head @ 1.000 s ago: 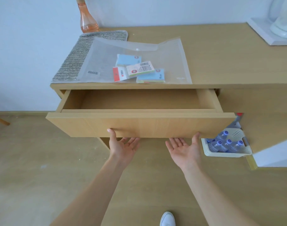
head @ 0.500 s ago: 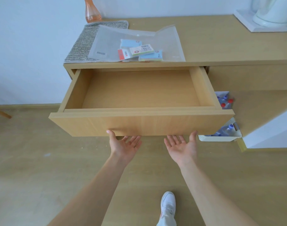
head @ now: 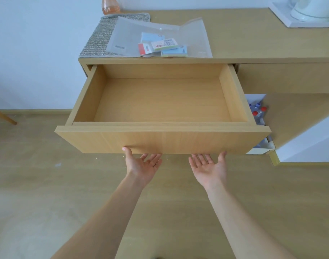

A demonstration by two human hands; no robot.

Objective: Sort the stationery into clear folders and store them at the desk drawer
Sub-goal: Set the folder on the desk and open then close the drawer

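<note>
Wooden drawer (head: pixel 161 141) pulled far out of desk (head: pixel 253 40), interior bare. Frosted clear folder (head: pixel 130 34) flat on desk at far left, holding blue, red and green sticky-note packs (head: pixel 162 46).

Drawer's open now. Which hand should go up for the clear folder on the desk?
Probably the left. The left hand sits under the drawer front, more nearly below the clear folder, which lies toward the desk's left end. The right hand would have to cross over. Both palms are open and hold nothing.
</note>
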